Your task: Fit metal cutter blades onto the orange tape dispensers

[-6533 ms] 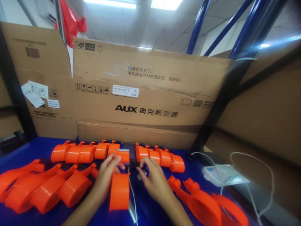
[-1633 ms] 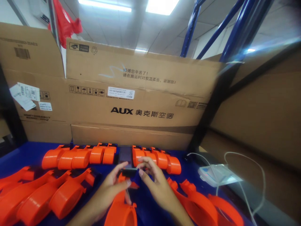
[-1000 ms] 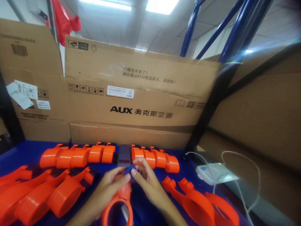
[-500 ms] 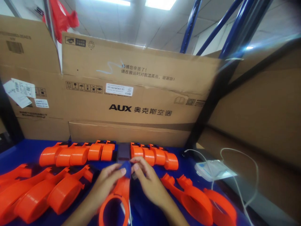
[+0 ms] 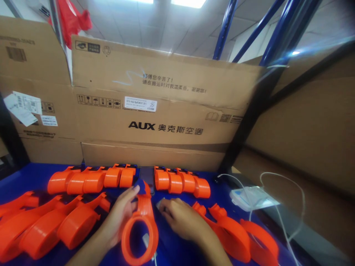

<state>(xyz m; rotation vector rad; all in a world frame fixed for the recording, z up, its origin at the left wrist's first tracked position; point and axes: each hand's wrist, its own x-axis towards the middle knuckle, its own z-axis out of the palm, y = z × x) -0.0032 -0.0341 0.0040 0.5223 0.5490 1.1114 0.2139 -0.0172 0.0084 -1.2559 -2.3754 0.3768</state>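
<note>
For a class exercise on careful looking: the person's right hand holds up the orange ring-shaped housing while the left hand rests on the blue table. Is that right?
No, the hands are swapped. In the head view the left hand holds the orange ring-shaped housing, and the right hand rests low on the blue table.

AUX cardboard box [image 5: 155,122] behind; white charger [image 5: 253,195] with cable [image 5: 291,192] right; red bag [image 5: 70,18] above

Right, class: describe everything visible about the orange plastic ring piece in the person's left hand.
The orange plastic ring piece looks like glossy moulded plastic: an open hoop with a narrower ribbed neck, tipped by a small blue part. It is held up with the hoop nearest the camera, above the blue table. The left hand grips its neck; the right hand is apart.
</note>
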